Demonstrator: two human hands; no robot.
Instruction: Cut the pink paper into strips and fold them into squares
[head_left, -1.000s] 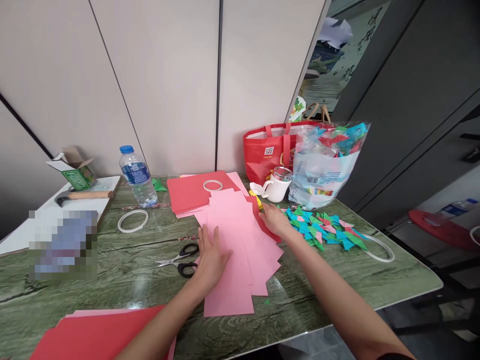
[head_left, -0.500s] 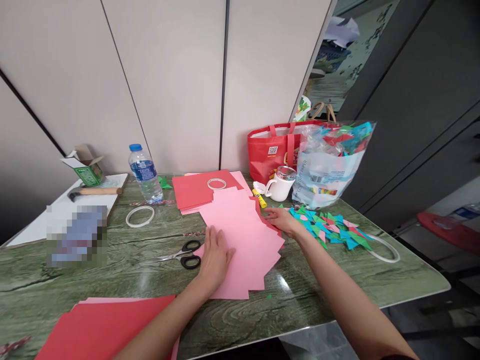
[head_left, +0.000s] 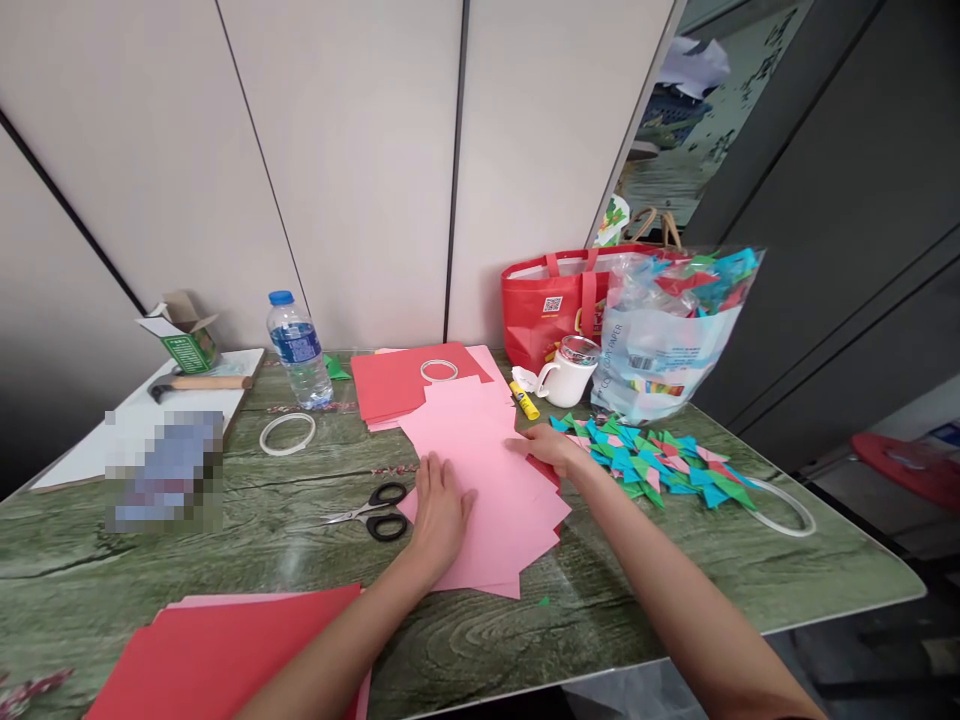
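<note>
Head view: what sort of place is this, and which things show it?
Probably an indoor craft table: pink sheets, scissors and a heap of coloured paper pieces lie on it.

Two hands (head_left: 441, 510) show. The worktop (head_left: 465, 660) carries three white rings (head_left: 288, 452), two red-topped paper stacks (head_left: 394, 385), one pair of scissors (head_left: 384, 528), one bottle (head_left: 298, 345), one mug (head_left: 571, 380), one glue stick (head_left: 525, 401), one hammer (head_left: 214, 382), one small box (head_left: 193, 350), one red bag (head_left: 534, 315) and one clear bag (head_left: 667, 345). Pink sheets (head_left: 495, 480) and folded pieces (head_left: 652, 458) overlap too much to count.
</note>
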